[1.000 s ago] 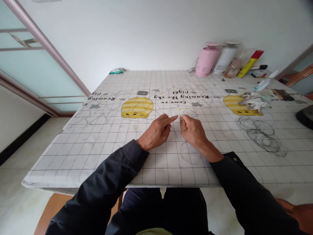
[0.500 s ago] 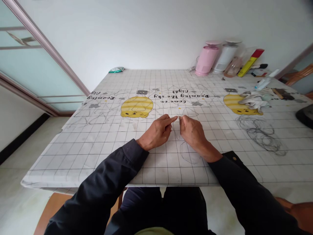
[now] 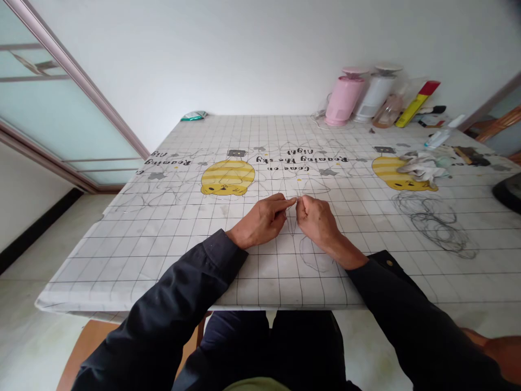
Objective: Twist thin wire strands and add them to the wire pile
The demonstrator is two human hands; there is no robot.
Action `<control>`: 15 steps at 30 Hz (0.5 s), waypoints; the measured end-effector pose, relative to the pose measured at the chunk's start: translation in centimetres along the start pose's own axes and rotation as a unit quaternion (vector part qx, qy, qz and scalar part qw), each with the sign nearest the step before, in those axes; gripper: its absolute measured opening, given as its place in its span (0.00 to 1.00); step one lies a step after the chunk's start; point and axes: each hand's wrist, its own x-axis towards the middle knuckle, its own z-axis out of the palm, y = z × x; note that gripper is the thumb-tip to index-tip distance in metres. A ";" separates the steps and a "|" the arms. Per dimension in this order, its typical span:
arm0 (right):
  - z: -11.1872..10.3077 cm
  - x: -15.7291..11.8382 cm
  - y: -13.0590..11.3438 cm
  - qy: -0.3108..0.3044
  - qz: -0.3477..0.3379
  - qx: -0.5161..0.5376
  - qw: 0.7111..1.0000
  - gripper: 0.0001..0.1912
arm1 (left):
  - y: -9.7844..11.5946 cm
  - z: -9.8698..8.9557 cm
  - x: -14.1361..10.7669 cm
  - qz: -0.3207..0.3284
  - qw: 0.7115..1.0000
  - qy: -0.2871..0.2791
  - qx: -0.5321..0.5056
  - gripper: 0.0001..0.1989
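My left hand (image 3: 260, 221) and my right hand (image 3: 319, 221) meet low over the middle of the table, fingertips almost touching. Both are closed in a pinch on a thin grey thread (image 3: 304, 259), so fine that its ends are hard to see. Part of it hangs below the fingers, and a loose loop rests on the cloth beneath my right wrist. Further right lies a tangled heap of similar thread (image 3: 442, 231). More fine strands (image 3: 152, 193) spread over the cloth to the left and behind my hands.
A checked tablecloth (image 3: 134, 260) covers the table. At the back right stand a pink cylinder (image 3: 344, 100), a white one (image 3: 369, 98), a bottle (image 3: 387, 111) and a yellow-red box (image 3: 417, 104). A crumpled cloth (image 3: 425, 168) and a clear bottle (image 3: 443, 134) are nearer. A green packet (image 3: 194, 116) lies back left.
My fingertips have come slightly closer together, my right hand shifting a little left and down. The heap of thread and the other items stay put.
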 end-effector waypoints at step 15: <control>-1.1 1.0 0.7 0.102 0.026 -0.011 0.994 0.22 | 0.3 -0.5 0.0 -0.162 0.972 0.048 -0.162 0.33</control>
